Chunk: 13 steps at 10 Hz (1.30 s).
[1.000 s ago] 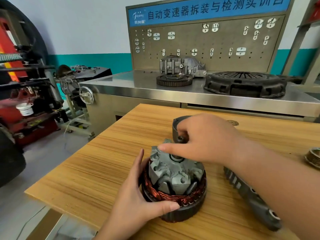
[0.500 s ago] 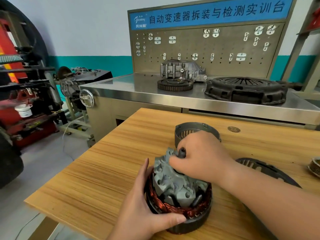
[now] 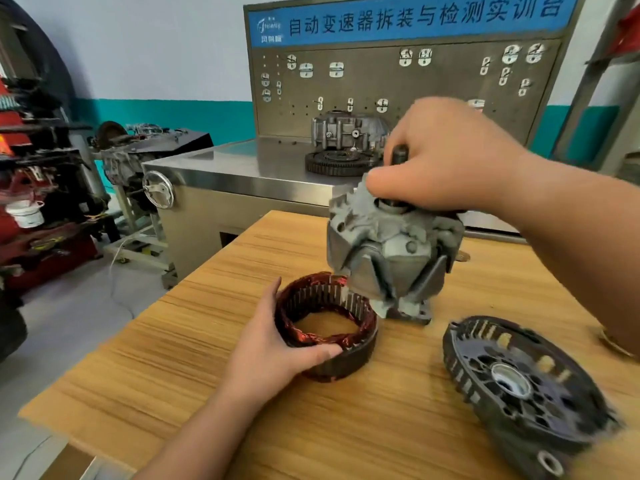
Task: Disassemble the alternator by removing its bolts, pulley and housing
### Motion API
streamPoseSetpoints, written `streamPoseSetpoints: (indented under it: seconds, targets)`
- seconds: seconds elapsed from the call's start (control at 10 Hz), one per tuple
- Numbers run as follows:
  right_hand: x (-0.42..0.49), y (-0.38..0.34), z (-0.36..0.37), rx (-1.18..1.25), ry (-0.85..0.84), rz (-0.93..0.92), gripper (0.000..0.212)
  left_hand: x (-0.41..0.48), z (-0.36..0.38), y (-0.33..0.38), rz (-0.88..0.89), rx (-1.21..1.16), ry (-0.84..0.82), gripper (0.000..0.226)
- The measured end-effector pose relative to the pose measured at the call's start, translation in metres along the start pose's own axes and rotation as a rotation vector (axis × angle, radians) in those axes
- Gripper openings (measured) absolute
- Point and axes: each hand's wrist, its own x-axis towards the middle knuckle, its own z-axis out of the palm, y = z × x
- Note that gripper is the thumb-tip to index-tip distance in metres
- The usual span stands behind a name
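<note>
Two bare hands work over a wooden table with an alternator in pieces. Right hand, fingers and thumb curled tight round the dark shaft, holds the grey clawed rotor upright in the air, above and just to the right of the copper-wound ring. Rotor and ring are apart; the rotor's lower end hangs low over the tabletop, and blur makes it unclear whether it touches the wood. Left hand grips the ring, which sits flat on the table: the thumb is hooked along the near rim and the fingers lie against the ring's left outer wall. Bare wood shows through the ring's open centre.

To the right of the ring, below the right forearm, a black slotted end cover lies on the table, well apart from both hands, its bearing seat facing up.

Behind the table stands a steel bench carrying a toothed ring gear and a cast metal casing, backed by a pegboard with metal hooks under a blue sign in Chinese characters.
</note>
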Motion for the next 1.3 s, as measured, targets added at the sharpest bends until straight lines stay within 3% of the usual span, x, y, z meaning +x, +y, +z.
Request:
streamPoseSetpoints:
  seconds: [0.2, 0.4, 0.6, 0.7, 0.9, 1.2, 1.3]
  targets:
    - [-0.047, 0.02, 0.073, -0.097, -0.225, 0.108, 0.04, 0.035, 0.003, -0.014, -0.037, -0.002, 0.176, 0.113]
    - [-0.053, 0.038, 0.107, -0.023, -0.248, 0.215, 0.044, 0.035, 0.006, -0.015, -0.004, 0.015, 0.201, 0.117]
    - [-0.025, 0.046, 0.123, 0.059, -0.444, 0.322, 0.041, 0.033, 0.009, -0.011, -0.008, 0.025, 0.191, 0.112]
    - [-0.013, 0.053, 0.128, 0.081, -0.587, 0.414, 0.04, 0.03, 0.01, -0.012, 0.002, -0.027, 0.218, 0.089]
    - [-0.013, 0.068, 0.122, 0.082, -0.693, 0.465, 0.041, 0.03, 0.015, -0.012, 0.005, -0.035, 0.244, 0.104]
    - [-0.069, 0.085, 0.09, 0.316, -0.437, 0.522, 0.043, 0.026, 0.018, -0.01, -0.016, -0.092, 0.261, 0.101]
    - [-0.109, 0.094, 0.076, 0.47, -0.206, 0.609, 0.024, 0.02, 0.02, 0.001, -0.046, -0.102, 0.321, 0.096]
